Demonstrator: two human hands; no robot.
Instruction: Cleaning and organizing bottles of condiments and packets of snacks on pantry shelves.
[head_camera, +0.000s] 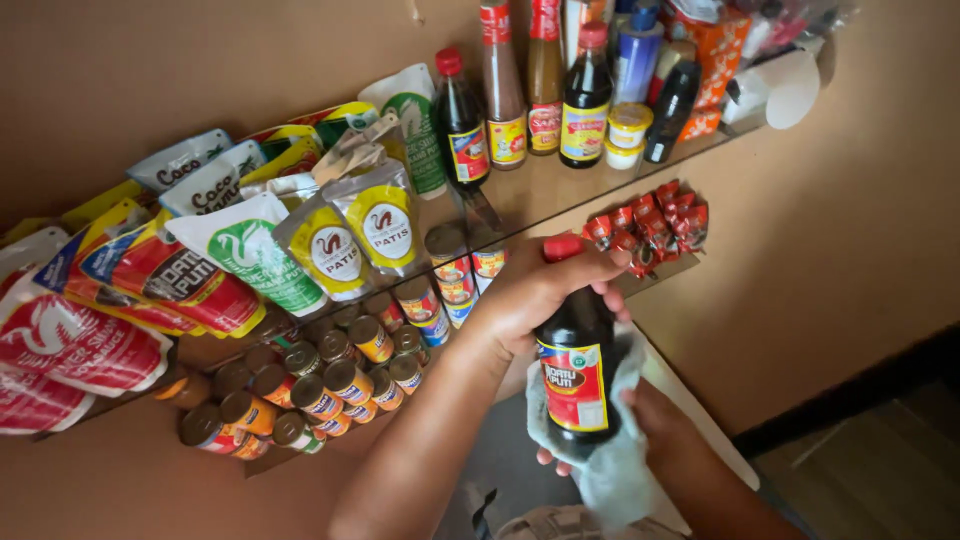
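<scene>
Holding the dark sauce bottle (578, 370) by its neck, my left hand (535, 290) has its grip wrapped tight under the red cap; my right hand (655, 420) cups the base through a grey cloth (610, 470). The bottle hangs at five o'clock from the shelf (560, 190) of condiments. I judge the cloth could let the glass slide if the neck grip loosens.

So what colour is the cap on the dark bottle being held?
Red, on the dark bottle; clearest in the head view.

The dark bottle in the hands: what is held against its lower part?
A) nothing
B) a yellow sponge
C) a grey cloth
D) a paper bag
C: the right hand presses a grey cloth against the bottle, while the left hand has its grip near the red cap.
</scene>
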